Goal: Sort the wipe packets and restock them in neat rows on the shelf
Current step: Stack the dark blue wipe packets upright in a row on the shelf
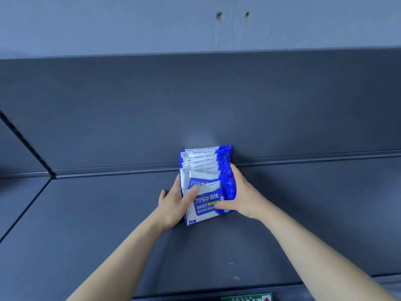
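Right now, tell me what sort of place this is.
Probably a shop: a dark metal shelf with a slotted upright, a row of identical alcohol wipe packets, and a label tag on its front edge.

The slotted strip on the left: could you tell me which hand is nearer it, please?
Left. The left hand holds the side of the packets facing the strip; the right hand holds their far side.

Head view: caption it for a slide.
Left hand and right hand hold alcohol wipe packets on the grey shelf.

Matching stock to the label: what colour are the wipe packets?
Blue and white wipe packets, clearest in the head view.
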### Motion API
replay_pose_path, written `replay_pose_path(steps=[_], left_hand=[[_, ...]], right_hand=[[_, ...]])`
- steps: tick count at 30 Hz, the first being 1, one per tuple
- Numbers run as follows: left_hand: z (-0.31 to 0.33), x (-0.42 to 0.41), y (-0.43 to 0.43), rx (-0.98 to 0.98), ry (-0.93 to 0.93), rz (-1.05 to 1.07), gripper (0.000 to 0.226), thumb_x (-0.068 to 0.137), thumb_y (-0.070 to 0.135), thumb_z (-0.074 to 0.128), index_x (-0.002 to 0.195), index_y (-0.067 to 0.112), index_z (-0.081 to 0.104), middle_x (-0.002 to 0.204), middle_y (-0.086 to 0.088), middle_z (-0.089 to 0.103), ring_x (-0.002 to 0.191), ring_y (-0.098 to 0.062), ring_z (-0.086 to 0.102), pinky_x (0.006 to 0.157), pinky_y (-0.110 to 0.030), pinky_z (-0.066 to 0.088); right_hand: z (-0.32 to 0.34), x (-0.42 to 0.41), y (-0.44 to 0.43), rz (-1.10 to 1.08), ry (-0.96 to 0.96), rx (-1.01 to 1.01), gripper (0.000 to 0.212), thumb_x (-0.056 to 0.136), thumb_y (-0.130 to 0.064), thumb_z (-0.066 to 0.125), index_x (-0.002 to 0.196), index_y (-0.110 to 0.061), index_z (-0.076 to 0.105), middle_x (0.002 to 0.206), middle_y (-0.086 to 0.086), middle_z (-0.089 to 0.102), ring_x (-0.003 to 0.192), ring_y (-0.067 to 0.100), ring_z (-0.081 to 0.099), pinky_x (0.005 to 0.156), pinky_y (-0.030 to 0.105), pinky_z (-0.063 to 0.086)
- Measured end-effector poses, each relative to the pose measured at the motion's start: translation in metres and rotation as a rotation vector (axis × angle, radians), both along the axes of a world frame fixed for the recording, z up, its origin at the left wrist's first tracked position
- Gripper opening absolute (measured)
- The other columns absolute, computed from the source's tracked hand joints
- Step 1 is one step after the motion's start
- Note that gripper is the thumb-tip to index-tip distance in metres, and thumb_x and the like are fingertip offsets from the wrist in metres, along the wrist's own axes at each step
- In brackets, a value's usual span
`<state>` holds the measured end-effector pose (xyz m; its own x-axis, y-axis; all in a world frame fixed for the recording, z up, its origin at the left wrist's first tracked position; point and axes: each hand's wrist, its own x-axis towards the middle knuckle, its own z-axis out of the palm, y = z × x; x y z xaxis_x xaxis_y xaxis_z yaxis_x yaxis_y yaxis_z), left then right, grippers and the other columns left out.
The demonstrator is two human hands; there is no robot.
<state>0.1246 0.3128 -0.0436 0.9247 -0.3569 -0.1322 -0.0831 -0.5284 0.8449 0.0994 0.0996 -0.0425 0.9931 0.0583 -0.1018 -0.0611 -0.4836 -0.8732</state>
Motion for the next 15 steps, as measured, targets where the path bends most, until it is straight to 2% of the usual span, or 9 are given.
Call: replay_pose_path(steps=[2,3,5,7,11,13,15], left_hand=[[0.001,0.004,0.006,-0.106,-0.052,0.173,0.043,0.093,0.062,0.040,0.131,0.041,0.041,0.119,0.025,0.060,0.110,0.005,0.056,0.107,-0.034,0.032],[0.003,0.005,0.008,-0.133,-0.081,0.275,0.038,0.095,0.054,0.044,0.128,0.037,0.045,0.116,0.020,0.061,0.101,0.003,0.059,0.097,-0.031,0.042],[0.010,0.003,0.011,-0.115,-0.132,0.351,0.016,0.096,0.034,0.054,0.110,0.028,0.058,0.093,0.014,0.065,0.070,0.004,0.060,0.071,-0.023,0.046],[0.012,0.000,0.013,-0.119,-0.103,0.317,0.005,0.093,0.022,0.061,0.095,0.023,0.064,0.073,0.008,0.066,0.053,-0.002,0.057,0.056,-0.021,0.048],[0.012,-0.004,0.022,-0.190,-0.083,0.350,0.006,0.088,0.008,0.066,0.087,0.014,0.064,0.077,-0.005,0.071,0.063,-0.024,0.069,0.064,-0.031,0.059],[0.011,-0.011,0.020,-0.178,-0.041,0.302,0.005,0.090,0.005,0.063,0.085,0.008,0.062,0.077,-0.008,0.072,0.067,-0.025,0.071,0.067,-0.034,0.060],[0.007,-0.018,0.016,-0.120,0.021,0.210,0.009,0.093,0.003,0.054,0.088,0.008,0.060,0.077,-0.004,0.074,0.070,-0.023,0.072,0.071,-0.036,0.060]], right_hand=[[0.001,-0.002,-0.007,-0.043,0.018,-0.043,0.121,0.061,-0.032,0.088,0.149,-0.040,0.006,0.145,-0.024,0.023,0.131,0.001,0.034,0.103,0.026,0.037],[0.001,-0.004,-0.009,-0.049,0.019,-0.062,0.123,0.061,-0.032,0.088,0.150,-0.039,0.004,0.147,-0.024,0.018,0.132,0.002,0.031,0.101,0.024,0.036],[-0.003,-0.007,-0.011,-0.033,-0.011,-0.097,0.120,0.062,-0.034,0.088,0.149,-0.042,0.006,0.147,-0.024,0.013,0.134,0.003,0.029,0.100,0.023,0.036],[-0.008,-0.009,-0.011,-0.022,-0.061,-0.114,0.114,0.064,-0.033,0.086,0.145,-0.051,0.008,0.138,-0.025,0.013,0.131,0.002,0.029,0.099,0.021,0.035],[-0.008,-0.015,-0.011,-0.004,-0.143,-0.189,0.088,0.069,-0.034,0.084,0.136,-0.051,0.029,0.133,-0.023,0.010,0.123,0.002,0.033,0.101,0.022,0.039],[-0.007,-0.016,-0.010,-0.009,-0.176,-0.211,0.074,0.069,-0.036,0.084,0.123,-0.051,0.036,0.129,-0.024,0.011,0.119,0.003,0.039,0.097,0.023,0.044],[-0.006,-0.016,-0.008,-0.021,-0.192,-0.235,0.068,0.069,-0.039,0.083,0.118,-0.048,0.037,0.129,-0.025,0.011,0.117,0.004,0.042,0.089,0.022,0.044]])
